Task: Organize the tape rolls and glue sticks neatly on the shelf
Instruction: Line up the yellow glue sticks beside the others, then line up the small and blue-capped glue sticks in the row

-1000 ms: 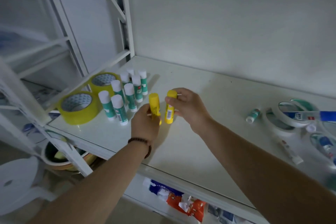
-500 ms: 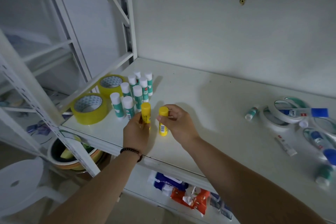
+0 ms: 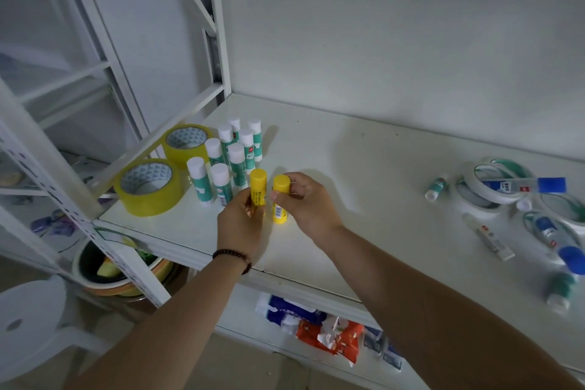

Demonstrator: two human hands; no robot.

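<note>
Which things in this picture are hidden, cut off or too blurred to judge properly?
- Head view: base of the left yellow glue stick, covered by the left hand; whether it stands on the shelf is unclear.
- Head view: print on the right yellow glue stick, too small to read.
- Head view: white tape rolls at the right edge, blurred and partly cut off.

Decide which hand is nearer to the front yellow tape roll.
Left. The left hand, holding a yellow glue stick, sits just right of the front tape roll; the right hand, gripping the other stick, is farther right.
</note>
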